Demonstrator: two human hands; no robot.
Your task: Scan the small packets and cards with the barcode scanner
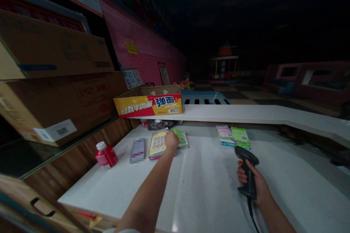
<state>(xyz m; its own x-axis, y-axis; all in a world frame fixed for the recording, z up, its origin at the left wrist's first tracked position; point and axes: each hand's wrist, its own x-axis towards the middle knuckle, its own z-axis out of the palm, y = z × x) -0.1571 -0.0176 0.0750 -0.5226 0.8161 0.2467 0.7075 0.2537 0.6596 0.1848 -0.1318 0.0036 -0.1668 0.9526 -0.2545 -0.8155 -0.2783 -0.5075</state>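
My right hand (253, 182) is wrapped round the handle of a black barcode scanner (247, 171), with its cord hanging down toward me. Its head points at two small stacks, one topped by a pink packet (224, 131), the other by a green packet (240, 135). Further left, my left hand (172, 141) is closed with its fingertips hidden, at the edge of another green packet (180, 135) lying on more packets. Beside that hand, a yellow booklet or card with printed codes (158, 143) tops a small pile. A blurred phone-like rectangle (138, 150) lies left of it.
A red bottle with a white cap (106, 156) stands on the white counter (202, 189) at left. An open yellow and red noodle carton (149, 105) rests on the raised ledge (246, 113). Large cardboard boxes (60, 105) are stacked at far left. A black plastic bag (161, 125) lies under the ledge.
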